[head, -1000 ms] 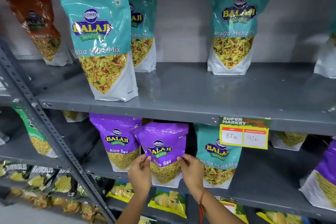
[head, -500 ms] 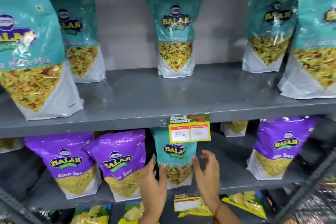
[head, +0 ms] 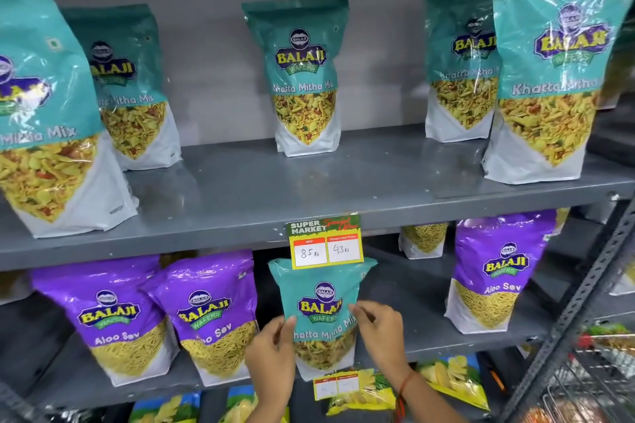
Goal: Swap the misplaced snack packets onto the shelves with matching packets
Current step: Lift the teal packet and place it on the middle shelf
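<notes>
A teal Khatta Mitha Mix packet (head: 318,299) stands on the lower grey shelf (head: 429,343) among purple Aloo Sev packets (head: 209,316). My left hand (head: 271,350) grips its left edge and my right hand (head: 381,333) grips its right edge. The packet's bottom rests on the shelf, between the thumbs. Another purple Aloo Sev packet (head: 117,316) is at the left and a third (head: 494,275) at the right. On the upper shelf (head: 240,203) stand several teal Khatta Mitha Mix packets (head: 302,79), all upright.
A yellow price tag (head: 324,242) hangs from the upper shelf's front edge, just above the held packet. A perforated grey upright (head: 591,288) rises at the right. Yellow-green chip packets (head: 364,388) fill the row below. A red thread circles my right wrist.
The view has swung right from the purple packet I held. Both hands left that Aloo Sev packet and have closed on the teal packet beside it.
</notes>
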Tool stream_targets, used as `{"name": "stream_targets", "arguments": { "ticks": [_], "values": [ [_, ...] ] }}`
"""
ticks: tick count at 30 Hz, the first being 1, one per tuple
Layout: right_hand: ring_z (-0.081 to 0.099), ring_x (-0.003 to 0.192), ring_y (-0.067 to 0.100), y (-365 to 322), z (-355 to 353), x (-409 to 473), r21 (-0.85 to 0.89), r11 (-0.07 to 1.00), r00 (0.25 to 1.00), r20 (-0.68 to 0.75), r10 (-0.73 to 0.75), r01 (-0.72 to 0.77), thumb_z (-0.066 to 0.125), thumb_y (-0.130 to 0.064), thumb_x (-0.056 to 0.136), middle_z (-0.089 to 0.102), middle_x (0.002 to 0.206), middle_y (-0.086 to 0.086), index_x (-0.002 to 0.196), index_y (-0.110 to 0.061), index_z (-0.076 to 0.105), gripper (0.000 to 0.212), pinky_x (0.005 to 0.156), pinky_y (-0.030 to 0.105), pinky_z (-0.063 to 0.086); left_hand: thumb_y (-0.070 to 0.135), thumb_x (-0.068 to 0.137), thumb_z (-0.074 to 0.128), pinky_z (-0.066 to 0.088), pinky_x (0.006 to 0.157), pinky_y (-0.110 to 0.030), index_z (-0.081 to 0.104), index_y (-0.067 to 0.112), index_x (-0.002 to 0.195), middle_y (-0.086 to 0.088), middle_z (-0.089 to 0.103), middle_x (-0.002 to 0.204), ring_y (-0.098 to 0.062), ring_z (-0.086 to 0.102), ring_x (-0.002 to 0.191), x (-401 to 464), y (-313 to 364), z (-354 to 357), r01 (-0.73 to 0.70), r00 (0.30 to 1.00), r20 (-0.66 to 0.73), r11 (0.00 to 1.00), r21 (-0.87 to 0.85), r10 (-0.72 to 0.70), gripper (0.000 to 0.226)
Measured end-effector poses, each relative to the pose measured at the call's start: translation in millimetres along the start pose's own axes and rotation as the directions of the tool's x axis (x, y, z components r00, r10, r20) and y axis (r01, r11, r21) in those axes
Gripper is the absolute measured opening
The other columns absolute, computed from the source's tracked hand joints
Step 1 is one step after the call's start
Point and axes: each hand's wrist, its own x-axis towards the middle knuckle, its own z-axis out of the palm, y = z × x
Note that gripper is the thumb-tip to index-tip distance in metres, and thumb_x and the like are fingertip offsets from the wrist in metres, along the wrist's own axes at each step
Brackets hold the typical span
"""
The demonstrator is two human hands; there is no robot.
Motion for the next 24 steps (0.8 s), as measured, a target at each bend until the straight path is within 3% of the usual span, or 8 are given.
{"name": "stream_targets", "arguments": {
  "ticks": [3, 6, 8, 10, 13, 16, 21, 24],
  "values": [
    [0.052, 0.05, 0.007, 6, -18, -23, -0.037, 0.999, 1.0, 0.022, -0.02, 0.021, 0.058, -0.05, 0.086, 0.067, 0.06, 0.007, 0.075, -0.011, 0.067, 0.042, 0.054, 0.033, 0.048, 0.054, 0.077, 0.063, 0.036, 0.048, -0.012, 0.075, 0.025, 0.073, 0.009, 0.06, 0.048, -0.006, 0.056, 0.052, -24, -2, -8, 0.022, 0.999, -0.023, 1.0, -0.011, -0.023, 0.031],
    [0.042, 0.049, 0.003, 0, -40, -53, -0.088, 0.99, 0.994, 0.046, -0.103, 0.106, 0.064, -0.042, 0.085, 0.054, 0.054, -0.002, 0.075, -0.013, 0.059, 0.031, 0.052, 0.026, 0.037, 0.05, 0.071, 0.072, 0.042, 0.056, -0.003, 0.072, 0.043, 0.065, 0.034, 0.062, 0.057, 0.015, 0.059, 0.063, -57, 8, -28, 0.056, 0.998, 0.008, 0.993, -0.104, -0.055, 0.009],
    [0.053, 0.055, 0.003, -11, -57, -72, -0.109, 0.98, 0.986, 0.028, -0.162, 0.164, 0.067, -0.041, 0.081, 0.061, 0.058, -0.011, 0.076, -0.02, 0.064, 0.022, 0.055, 0.02, 0.042, 0.064, 0.07, 0.062, 0.045, 0.054, -0.004, 0.066, 0.06, 0.063, 0.029, 0.066, 0.059, 0.012, 0.062, 0.063, -76, 16, -44, 0.041, 0.997, 0.077, 0.991, -0.124, -0.032, 0.008],
    [0.056, 0.057, 0.003, -31, -73, -84, -0.089, 0.971, 0.975, 0.005, -0.221, 0.221, 0.071, -0.039, 0.078, 0.063, 0.058, -0.01, 0.072, -0.025, 0.067, 0.016, 0.055, 0.016, 0.043, 0.054, 0.075, 0.07, 0.046, 0.053, -0.003, 0.069, 0.051, 0.055, 0.013, 0.073, 0.062, 0.008, 0.065, 0.06, -86, 28, -56, 0.066, 0.994, 0.105, 0.975, -0.211, -0.044, 0.02],
    [0.052, 0.052, 0.003, -78, -93, -87, -0.03, 0.945, 0.944, -0.04, -0.326, 0.325, 0.071, -0.037, 0.079, 0.056, 0.051, -0.01, 0.066, -0.022, 0.066, 0.021, 0.053, 0.016, 0.044, 0.062, 0.069, 0.071, 0.043, 0.046, -0.003, 0.068, 0.033, 0.049, 0.004, 0.071, 0.056, -0.003, 0.062, 0.047, -84, 60, -78, -0.044, 0.999, -0.039, 0.96, -0.277, 0.035, 0.035],
    [0.056, 0.053, 0.01, -140, -112, -73, 0.056, 0.911, 0.91, -0.104, -0.4, 0.407, 0.069, -0.033, 0.081, 0.064, 0.057, -0.003, 0.067, -0.013, 0.07, 0.024, 0.054, 0.031, 0.049, 0.077, 0.063, 0.062, 0.049, 0.048, -0.019, 0.071, 0.04, 0.068, 0.011, 0.069, 0.058, -0.002, 0.054, 0.043, -58, 107, -106, -0.274, 0.952, -0.225, 0.903, -0.331, 0.206, 0.039],
    [0.059, 0.058, 0.013, -242, -138, -19, 0.175, 0.838, 0.841, -0.284, -0.46, 0.517, 0.07, -0.022, 0.081, 0.07, 0.067, 0.019, 0.079, 0.003, 0.069, 0.025, 0.059, 0.043, 0.052, 0.041, 0.081, 0.063, 0.041, 0.054, -0.014, 0.068, 0.029, 0.07, 0.02, 0.066, 0.064, 0.003, 0.05, 0.053, 8, 205, -143, -0.522, 0.845, -0.325, 0.791, -0.319, 0.426, 0.016],
    [0.056, 0.063, 0.003, -287, -144, 23, 0.241, 0.802, 0.821, -0.342, -0.457, 0.546, 0.071, -0.021, 0.081, 0.071, 0.059, 0.011, 0.073, -0.001, 0.077, 0.023, 0.058, 0.035, 0.05, 0.029, 0.087, 0.064, 0.034, 0.055, -0.013, 0.059, 0.026, 0.066, 0.02, 0.056, 0.053, 0.004, 0.044, 0.051, 59, 249, -151, -0.583, 0.799, -0.358, 0.768, -0.264, 0.483, 0.022]
  ]
}}
